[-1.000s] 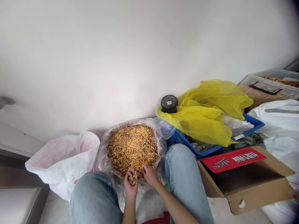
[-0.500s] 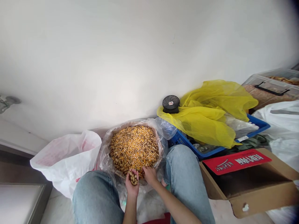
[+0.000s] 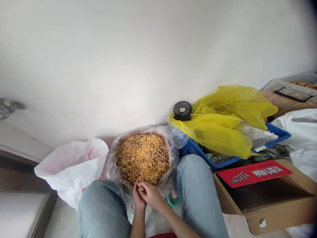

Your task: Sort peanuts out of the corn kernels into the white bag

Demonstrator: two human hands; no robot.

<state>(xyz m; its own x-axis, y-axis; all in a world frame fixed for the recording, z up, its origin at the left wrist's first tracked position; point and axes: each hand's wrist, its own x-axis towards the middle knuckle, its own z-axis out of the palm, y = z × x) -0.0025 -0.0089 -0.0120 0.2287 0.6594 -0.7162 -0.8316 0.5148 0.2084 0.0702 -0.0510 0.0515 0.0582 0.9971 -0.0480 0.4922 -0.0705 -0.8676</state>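
A plastic-lined container (image 3: 112, 158) between my knees is filled with yellow corn kernels (image 3: 146, 145) mixed with unshelled peanuts (image 3: 126, 170). Over its near rim, my left hand (image 3: 139, 198) is cupped around several peanuts (image 3: 141, 189), which show only in part. My right hand (image 3: 151, 195) is laid against the left one, its fingers closed over the cupped palm. Whatever the right fingertips hold is hidden.
To the left stands an open white sack (image 3: 71, 172). On the right are a blue basket (image 3: 279, 134) under yellow mesh (image 3: 223, 132), a small black fan (image 3: 182, 110), an open cardboard box (image 3: 284, 208) and a clear storage bin (image 3: 284, 99). A white wall (image 3: 123, 66) rises behind.
My right hand has moved left from the corn and peanuts at the container's near edge onto my left hand, covering most of the peanuts there. The left hand stays nearly in place.
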